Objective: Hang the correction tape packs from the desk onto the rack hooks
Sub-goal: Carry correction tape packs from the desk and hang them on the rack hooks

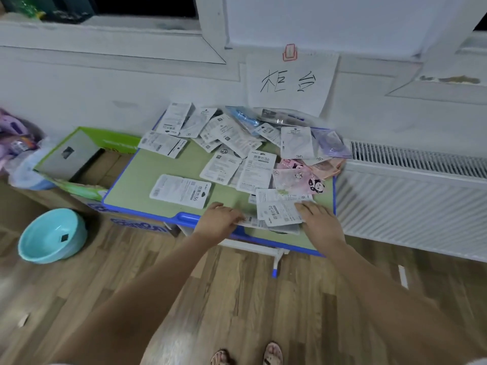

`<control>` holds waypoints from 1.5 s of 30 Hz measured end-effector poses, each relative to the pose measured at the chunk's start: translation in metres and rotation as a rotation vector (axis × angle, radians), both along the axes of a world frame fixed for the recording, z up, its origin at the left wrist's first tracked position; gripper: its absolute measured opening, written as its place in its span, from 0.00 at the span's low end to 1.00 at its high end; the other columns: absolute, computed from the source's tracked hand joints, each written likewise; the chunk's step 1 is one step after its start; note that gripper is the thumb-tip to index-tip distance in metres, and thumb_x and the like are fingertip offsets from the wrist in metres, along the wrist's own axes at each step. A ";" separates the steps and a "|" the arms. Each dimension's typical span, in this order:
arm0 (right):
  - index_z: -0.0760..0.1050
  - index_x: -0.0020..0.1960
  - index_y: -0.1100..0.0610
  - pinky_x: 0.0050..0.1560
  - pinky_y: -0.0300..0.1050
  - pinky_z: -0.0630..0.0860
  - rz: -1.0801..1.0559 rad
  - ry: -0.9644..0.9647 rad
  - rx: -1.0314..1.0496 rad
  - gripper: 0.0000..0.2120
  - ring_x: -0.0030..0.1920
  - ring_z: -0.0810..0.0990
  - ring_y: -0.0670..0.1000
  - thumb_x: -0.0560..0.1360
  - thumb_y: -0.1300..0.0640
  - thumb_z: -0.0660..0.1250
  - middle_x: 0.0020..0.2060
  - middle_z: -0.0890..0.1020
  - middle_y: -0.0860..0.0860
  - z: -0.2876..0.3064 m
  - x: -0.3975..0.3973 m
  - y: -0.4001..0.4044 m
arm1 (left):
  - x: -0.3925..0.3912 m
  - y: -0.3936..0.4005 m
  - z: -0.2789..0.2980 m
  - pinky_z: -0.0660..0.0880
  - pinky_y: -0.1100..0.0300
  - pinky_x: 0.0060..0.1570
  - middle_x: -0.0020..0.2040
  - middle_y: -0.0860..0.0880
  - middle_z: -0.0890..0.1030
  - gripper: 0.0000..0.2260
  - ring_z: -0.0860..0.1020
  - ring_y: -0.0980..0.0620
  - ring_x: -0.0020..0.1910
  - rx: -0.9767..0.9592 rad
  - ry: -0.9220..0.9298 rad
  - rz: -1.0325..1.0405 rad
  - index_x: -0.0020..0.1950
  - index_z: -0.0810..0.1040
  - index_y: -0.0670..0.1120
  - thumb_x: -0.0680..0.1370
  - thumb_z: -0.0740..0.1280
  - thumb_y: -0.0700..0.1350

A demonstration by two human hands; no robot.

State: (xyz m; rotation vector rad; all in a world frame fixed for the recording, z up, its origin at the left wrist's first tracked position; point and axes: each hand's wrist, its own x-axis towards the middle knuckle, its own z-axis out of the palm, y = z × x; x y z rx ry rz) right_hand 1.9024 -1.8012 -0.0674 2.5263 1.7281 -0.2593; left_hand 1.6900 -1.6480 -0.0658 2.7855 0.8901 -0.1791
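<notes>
Clearly we risk sliding the small stack of packs (pixel 279 214) off the table (pixel 131 185) edge: our left hand (pixel 220 219) presses its left end with fingers lightly curled, our right hand (pixel 320 219) lies flat on it. More packs (pixel 232 143) litter the table. Beside it, the basin (pixel 52 235) holds one small dark square.

A white paper sheet (pixel 291 83) hung on the far wall bears two large handwritten black characters, 柜台. On the desk, a white pack (pixel 296 143) at the far right shows "36" at its near edge, and the pack just right of it (pixel 319 159) shows "36" too. Another "36" stands on a far-left pack (pixel 193 125). A pink pack (pixel 290 164) with panda drawings reads "PAND". Print on the other packs is too small to read.
</notes>
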 end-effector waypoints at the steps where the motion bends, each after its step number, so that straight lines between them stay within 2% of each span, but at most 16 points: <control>1: 0.56 0.76 0.52 0.72 0.44 0.54 -0.012 0.039 0.042 0.24 0.74 0.60 0.49 0.81 0.58 0.55 0.74 0.62 0.49 0.003 0.000 -0.001 | -0.001 -0.001 0.005 0.62 0.60 0.64 0.57 0.51 0.81 0.13 0.77 0.50 0.56 -0.081 -0.065 0.085 0.62 0.77 0.50 0.79 0.63 0.43; 3: 0.63 0.74 0.52 0.67 0.45 0.62 -0.075 0.157 0.155 0.21 0.69 0.68 0.52 0.81 0.57 0.57 0.70 0.70 0.50 0.010 0.000 -0.001 | 0.000 -0.001 0.016 0.71 0.63 0.54 0.53 0.52 0.82 0.07 0.79 0.52 0.51 -0.307 -0.261 0.280 0.55 0.80 0.48 0.78 0.67 0.43; 5: 0.69 0.69 0.55 0.53 0.45 0.69 -0.176 0.304 0.270 0.18 0.58 0.76 0.55 0.80 0.57 0.59 0.61 0.78 0.53 0.019 -0.001 -0.002 | 0.002 0.002 0.029 0.72 0.67 0.47 0.48 0.53 0.82 0.04 0.79 0.59 0.45 -0.504 -0.426 0.393 0.50 0.80 0.45 0.77 0.69 0.43; 7: 0.72 0.62 0.60 0.40 0.44 0.66 -0.325 0.466 0.356 0.13 0.45 0.78 0.56 0.80 0.56 0.61 0.49 0.81 0.56 0.030 -0.002 0.000 | 0.006 0.004 0.043 0.73 0.64 0.50 0.44 0.53 0.83 0.03 0.80 0.59 0.44 -0.679 -0.536 0.420 0.46 0.80 0.43 0.76 0.69 0.42; 9: 0.71 0.58 0.60 0.36 0.45 0.64 -0.453 0.586 0.412 0.11 0.38 0.74 0.55 0.79 0.54 0.61 0.43 0.80 0.56 0.039 -0.004 0.000 | 0.013 0.003 0.058 0.74 0.64 0.48 0.40 0.52 0.81 0.02 0.80 0.58 0.41 -0.840 -0.650 0.430 0.45 0.79 0.43 0.77 0.68 0.40; 14: 0.74 0.60 0.60 0.43 0.45 0.71 -0.639 0.928 0.615 0.17 0.48 0.80 0.57 0.77 0.49 0.66 0.50 0.82 0.59 0.054 -0.017 -0.017 | 0.036 0.003 0.072 0.78 0.59 0.45 0.40 0.52 0.81 0.03 0.79 0.53 0.41 -1.126 -0.809 0.540 0.47 0.79 0.48 0.78 0.67 0.41; 18: 0.72 0.66 0.50 0.57 0.45 0.75 -0.757 1.233 0.789 0.20 0.56 0.80 0.52 0.75 0.61 0.69 0.56 0.81 0.49 0.052 -0.030 -0.039 | 0.059 0.004 0.072 0.79 0.61 0.35 0.38 0.49 0.84 0.03 0.82 0.53 0.35 -1.335 -0.820 0.563 0.48 0.81 0.44 0.77 0.67 0.39; 22: 0.73 0.60 0.57 0.43 0.40 0.78 -0.888 1.399 1.084 0.18 0.45 0.81 0.53 0.74 0.72 0.65 0.44 0.84 0.50 0.062 -0.058 -0.072 | 0.083 -0.007 0.075 0.80 0.60 0.40 0.51 0.43 0.83 0.12 0.82 0.50 0.44 -1.549 -0.652 0.463 0.59 0.78 0.39 0.78 0.66 0.42; 24: 0.76 0.56 0.59 0.43 0.44 0.78 -0.983 1.395 1.241 0.16 0.42 0.81 0.56 0.72 0.72 0.66 0.39 0.85 0.51 0.063 -0.078 -0.093 | 0.095 -0.024 0.078 0.80 0.61 0.41 0.53 0.42 0.82 0.14 0.83 0.50 0.44 -1.616 -0.539 0.402 0.61 0.77 0.38 0.78 0.66 0.42; 28: 0.76 0.58 0.65 0.54 0.57 0.77 -1.222 1.309 1.485 0.21 0.47 0.83 0.61 0.66 0.64 0.73 0.49 0.84 0.61 0.060 -0.125 -0.152 | 0.118 -0.085 0.083 0.80 0.62 0.34 0.39 0.45 0.84 0.05 0.83 0.52 0.34 -1.685 -0.339 0.262 0.49 0.80 0.39 0.78 0.65 0.39; 33: 0.78 0.56 0.64 0.42 0.45 0.80 -1.371 1.156 1.673 0.17 0.46 0.84 0.57 0.67 0.65 0.73 0.48 0.85 0.58 0.065 -0.199 -0.251 | 0.118 -0.211 0.085 0.78 0.56 0.41 0.36 0.46 0.85 0.04 0.83 0.51 0.33 -1.680 -0.058 0.019 0.47 0.80 0.43 0.76 0.68 0.43; 36: 0.78 0.57 0.66 0.44 0.46 0.80 -1.521 1.007 1.823 0.17 0.47 0.83 0.59 0.69 0.63 0.72 0.50 0.84 0.61 0.062 -0.255 -0.314 | 0.095 -0.299 0.092 0.80 0.59 0.32 0.44 0.45 0.84 0.07 0.83 0.50 0.33 -1.664 0.131 -0.134 0.51 0.79 0.42 0.78 0.66 0.44; 39: 0.77 0.59 0.65 0.45 0.45 0.80 -1.640 0.878 1.973 0.13 0.47 0.83 0.56 0.75 0.66 0.66 0.51 0.83 0.60 0.064 -0.317 -0.379 | 0.061 -0.389 0.097 0.80 0.52 0.43 0.54 0.38 0.81 0.17 0.83 0.44 0.42 -1.679 0.321 -0.262 0.61 0.76 0.38 0.77 0.66 0.46; 41: 0.77 0.59 0.65 0.48 0.47 0.79 -1.703 0.781 2.046 0.13 0.48 0.83 0.56 0.74 0.66 0.67 0.52 0.84 0.59 0.067 -0.362 -0.422 | 0.035 -0.451 0.099 0.79 0.51 0.44 0.48 0.39 0.84 0.13 0.83 0.44 0.40 -1.653 0.417 -0.362 0.57 0.78 0.40 0.77 0.67 0.46; 43: 0.78 0.58 0.64 0.50 0.47 0.78 -1.760 0.684 2.114 0.14 0.49 0.83 0.55 0.73 0.65 0.68 0.51 0.84 0.59 0.070 -0.407 -0.465 | 0.003 -0.515 0.102 0.80 0.55 0.36 0.37 0.44 0.85 0.06 0.83 0.48 0.32 -1.634 0.492 -0.434 0.48 0.79 0.43 0.77 0.67 0.45; 45: 0.78 0.58 0.62 0.48 0.47 0.78 -1.792 0.601 2.167 0.15 0.49 0.84 0.55 0.71 0.64 0.70 0.51 0.84 0.58 0.070 -0.450 -0.510 | -0.033 -0.577 0.104 0.80 0.57 0.32 0.35 0.45 0.84 0.04 0.83 0.49 0.30 -1.594 0.554 -0.474 0.47 0.79 0.45 0.76 0.69 0.45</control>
